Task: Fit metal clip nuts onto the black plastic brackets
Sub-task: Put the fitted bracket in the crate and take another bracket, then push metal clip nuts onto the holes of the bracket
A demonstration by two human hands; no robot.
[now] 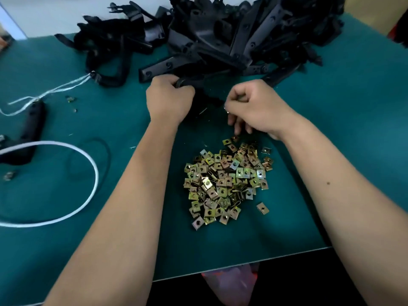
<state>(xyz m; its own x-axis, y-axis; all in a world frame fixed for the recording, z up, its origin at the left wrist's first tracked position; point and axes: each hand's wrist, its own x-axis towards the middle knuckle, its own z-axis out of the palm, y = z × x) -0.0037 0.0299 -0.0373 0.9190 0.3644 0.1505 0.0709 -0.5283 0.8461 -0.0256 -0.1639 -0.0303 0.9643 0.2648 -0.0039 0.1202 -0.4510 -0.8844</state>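
Our left hand (169,100) is curled round the near end of a black bracket (187,81), gripping it at the edge of the heap; we judge this steadies the part so a nut can be pushed on. Our right hand (251,104) sits just beside it, thumb and forefinger closed together as if pinching something small, the other fingers trailing down toward the tabletop (110,120). A glint of metal shows at the fingertips, but whether it is a clip nut we cannot tell; it is too small and partly hidden. Between the two hands the bracket's body lies dark and blurred, so the fitting point itself is not readable. Just below the right hand, between our forearms, lies the pile of clip nuts (225,182), brass-coloured squares with a centre hole, a few strays at its rim; likely kept close so the right hand can feed without reaching. Beyond both hands rises the heap of black brackets (238,34), tangled, stock within the left hand's pull. Well off to the left hand's side lie a white cord (92,164) looped on the green surface, a lone black part (33,124) tied with white string (57,88), and a couple of loose nuts (70,99), apart from the main pile.
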